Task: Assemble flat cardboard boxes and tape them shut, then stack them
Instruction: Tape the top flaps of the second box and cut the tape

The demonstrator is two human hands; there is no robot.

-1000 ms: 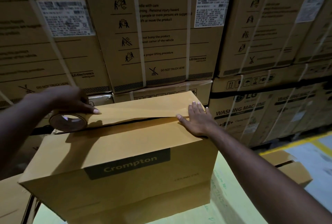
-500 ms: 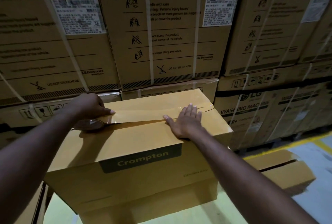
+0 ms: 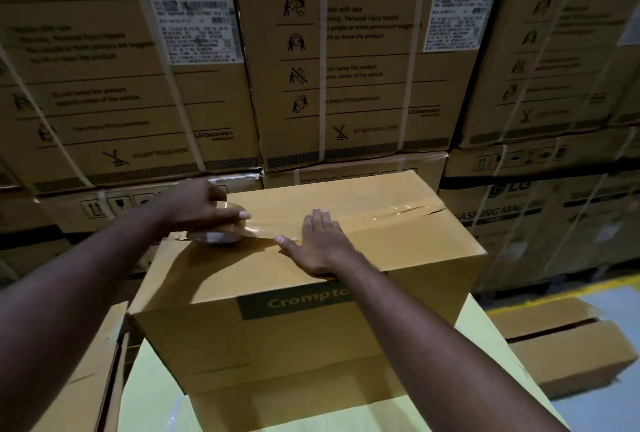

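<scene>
Gripping tape roll [image 3: 216, 237] in left hand [image 3: 202, 210] fingers, pressing box [image 3: 311, 331] with flat right hand [image 3: 318, 246]; could wrinkle tape [image 3: 384, 215] pulling askew

Printed wording on warehouse cardboard.
The cardboard box [image 3: 311, 345] carries a dark label [image 3: 256, 307] reading "Crompt", the rest covered. Stacked cartons [image 3: 363, 85] behind read "CAUTION" and "LG Electronics"; a lower carton [image 3: 519, 210] reads "LG" and "WASHING MAC".

Big strapped cartons [image 3: 363, 85] marked CAUTION stand stacked at the back. One bears a white label [image 3: 459, 21]. A yellow line [image 3: 561, 293] crosses the grey floor [image 3: 606, 411] on the right.
</scene>
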